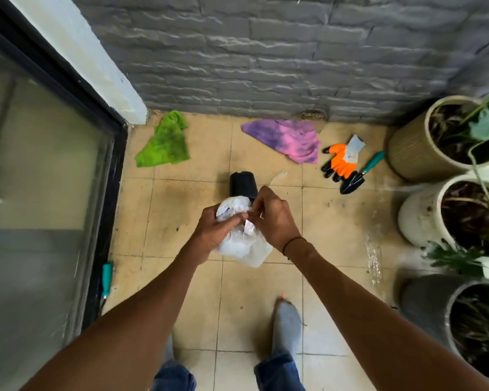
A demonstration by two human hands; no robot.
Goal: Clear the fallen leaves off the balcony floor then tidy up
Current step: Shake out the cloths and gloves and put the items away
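I hold a crumpled clear plastic bag (242, 248) in front of me above the tiled balcony floor (187, 210). My left hand (216, 231) grips the bag's bunched upper part from the left. My right hand (274, 218) pinches the bag's top from the right, fingers curled, close to the left hand's fingers. Just beyond my hands a small black pot (242, 184) lies on the tiles, partly hidden behind the bag. What is inside the bag I cannot tell.
A green cloth (164, 142) and a purple cloth (288, 139) lie near the grey brick wall. Orange gloves (340, 162) and a teal-handled trowel (360, 173) rest at the right. Three planters (424, 213) line the right edge. A glass door (40, 179) stands left, a teal tool (107, 279) beside it.
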